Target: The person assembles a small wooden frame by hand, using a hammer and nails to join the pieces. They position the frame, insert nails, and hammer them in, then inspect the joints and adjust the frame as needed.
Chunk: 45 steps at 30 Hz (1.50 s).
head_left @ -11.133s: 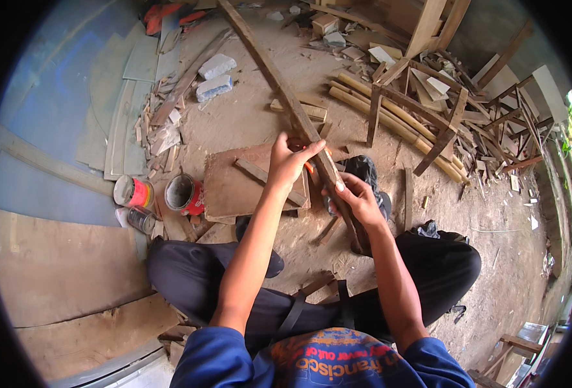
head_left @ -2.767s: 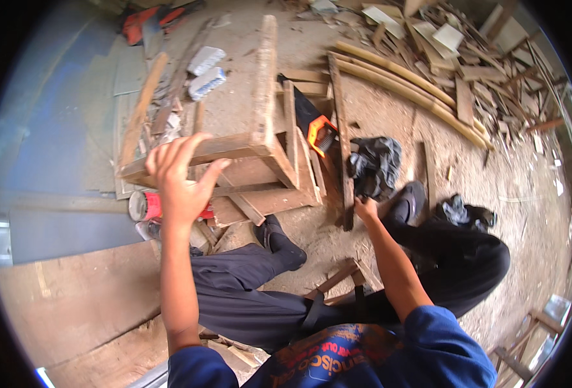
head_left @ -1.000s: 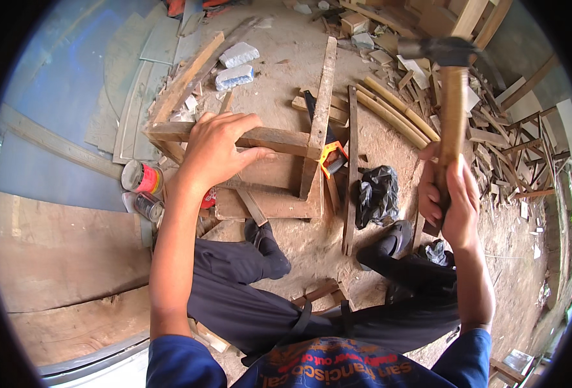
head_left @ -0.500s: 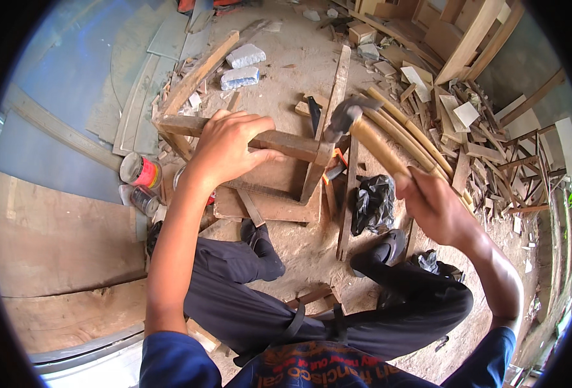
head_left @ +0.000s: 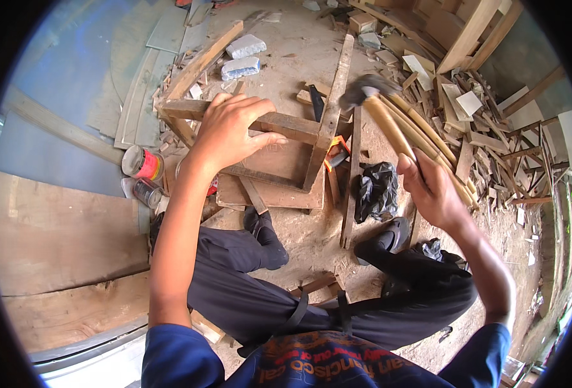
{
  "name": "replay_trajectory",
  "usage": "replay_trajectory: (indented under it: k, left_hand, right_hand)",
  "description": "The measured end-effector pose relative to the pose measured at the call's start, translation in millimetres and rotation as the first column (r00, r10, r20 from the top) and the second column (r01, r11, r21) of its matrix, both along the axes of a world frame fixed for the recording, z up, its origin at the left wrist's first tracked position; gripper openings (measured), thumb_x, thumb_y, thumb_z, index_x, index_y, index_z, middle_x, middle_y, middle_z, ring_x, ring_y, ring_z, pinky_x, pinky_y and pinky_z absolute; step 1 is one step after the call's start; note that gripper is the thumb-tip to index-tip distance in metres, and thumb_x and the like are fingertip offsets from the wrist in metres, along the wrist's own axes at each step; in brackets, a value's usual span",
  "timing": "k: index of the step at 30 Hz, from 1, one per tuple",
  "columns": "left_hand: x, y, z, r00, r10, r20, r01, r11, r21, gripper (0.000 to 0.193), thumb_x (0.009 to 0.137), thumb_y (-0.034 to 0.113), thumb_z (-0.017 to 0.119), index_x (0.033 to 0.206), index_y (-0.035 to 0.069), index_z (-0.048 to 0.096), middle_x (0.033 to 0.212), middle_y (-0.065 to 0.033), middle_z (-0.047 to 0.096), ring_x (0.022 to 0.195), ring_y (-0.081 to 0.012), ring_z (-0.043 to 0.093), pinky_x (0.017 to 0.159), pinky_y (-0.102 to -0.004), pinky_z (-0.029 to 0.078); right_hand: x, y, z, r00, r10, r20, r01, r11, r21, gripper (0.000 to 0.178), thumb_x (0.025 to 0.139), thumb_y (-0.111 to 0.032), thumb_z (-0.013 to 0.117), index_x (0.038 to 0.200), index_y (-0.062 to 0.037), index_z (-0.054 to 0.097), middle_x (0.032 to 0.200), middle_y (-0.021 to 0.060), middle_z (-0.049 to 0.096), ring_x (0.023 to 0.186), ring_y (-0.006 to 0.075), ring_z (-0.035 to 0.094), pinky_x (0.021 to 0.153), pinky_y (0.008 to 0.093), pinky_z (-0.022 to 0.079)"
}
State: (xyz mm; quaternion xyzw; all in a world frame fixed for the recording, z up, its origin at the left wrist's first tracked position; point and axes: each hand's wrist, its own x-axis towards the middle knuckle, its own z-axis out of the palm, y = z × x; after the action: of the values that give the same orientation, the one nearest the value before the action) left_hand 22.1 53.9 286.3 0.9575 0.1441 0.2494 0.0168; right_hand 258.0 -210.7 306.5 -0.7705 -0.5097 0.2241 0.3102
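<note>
My left hand (head_left: 231,132) is wrapped over the top rail of a rough wooden frame (head_left: 292,127), its thumb lying along the near side. One long leg of the frame points away from me, and a corner joint sits to the right of my hand. My right hand (head_left: 431,187) grips the wooden handle of a claw hammer (head_left: 381,119). Its dark metal head is up, just right of the frame's leg and apart from it. Under the frame lies a flat wooden board (head_left: 273,195).
Paint cans (head_left: 142,164) stand at left beside plywood sheets. Two pale blocks (head_left: 241,67) lie beyond the frame. A handsaw (head_left: 316,102), an orange-edged item (head_left: 338,154) and a black plastic bag (head_left: 377,191) lie nearby. Bamboo poles (head_left: 422,139) and scrap wood (head_left: 483,139) heap up at right.
The hammer head has moved away from the frame's corner, up and to the right. My left hand keeps its hold on the rail.
</note>
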Motion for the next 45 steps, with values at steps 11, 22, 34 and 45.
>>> replay_trajectory:
  k: [11, 22, 34, 45]
  left_hand:
    - [14, 14, 14, 0.976, 0.031, -0.214, -0.043, 0.998, -0.053, 0.058, 0.072, 0.056, 0.076, 0.101, 0.006, 0.067, 0.099, -0.0143, 0.071, 0.095, -0.0327, 0.068, 0.088, -0.0439, 0.050]
    - [-9, 54, 30, 0.989, 0.110, -0.099, -0.120, 0.987, -0.104, 0.062, 0.068, 0.046, 0.085, 0.104, -0.001, 0.069, 0.085, -0.0224, 0.069, 0.082, -0.0323, 0.066, 0.077, -0.0400, 0.050]
    - [-30, 57, 38, 0.963, 0.270, -0.012, -0.270, 0.963, 0.001, 0.059, 0.072, 0.054, 0.078, 0.100, 0.002, 0.070, 0.085, -0.0217, 0.070, 0.083, -0.0431, 0.061, 0.084, -0.0447, 0.049]
    - [-20, 41, 20, 0.968, 0.250, -0.005, -0.250, 0.968, 0.027, 0.053, 0.075, 0.050, 0.077, 0.093, 0.001, 0.069, 0.077, -0.0207, 0.068, 0.075, -0.0419, 0.060, 0.081, -0.0425, 0.046]
  right_hand:
    - [16, -80, -364, 0.880, -0.445, 0.166, 0.473, 0.850, -0.231, 0.038, 0.097, -0.035, 0.052, 0.095, 0.0032, 0.054, 0.081, 0.0329, 0.063, 0.082, 0.0522, 0.061, 0.072, 0.0580, 0.047]
    - [-97, -11, -278, 0.950, 0.146, 0.275, -0.201, 0.962, 0.186, 0.028, 0.084, -0.012, 0.065, 0.110, -0.0042, 0.058, 0.114, 0.0137, 0.055, 0.110, 0.0310, 0.051, 0.091, 0.0434, 0.039]
    - [-194, 149, -270, 0.931, 0.166, 0.324, -0.124, 0.981, -0.149, 0.049, 0.093, -0.041, 0.055, 0.112, 0.0048, 0.055, 0.106, 0.0206, 0.061, 0.095, 0.0344, 0.066, 0.078, 0.0423, 0.056]
    - [-51, -118, -198, 0.858, 0.375, -0.352, -0.434, 0.895, -0.105, 0.037, 0.097, -0.024, 0.057, 0.116, 0.0064, 0.048, 0.094, 0.0228, 0.061, 0.088, 0.0354, 0.065, 0.079, 0.0422, 0.053]
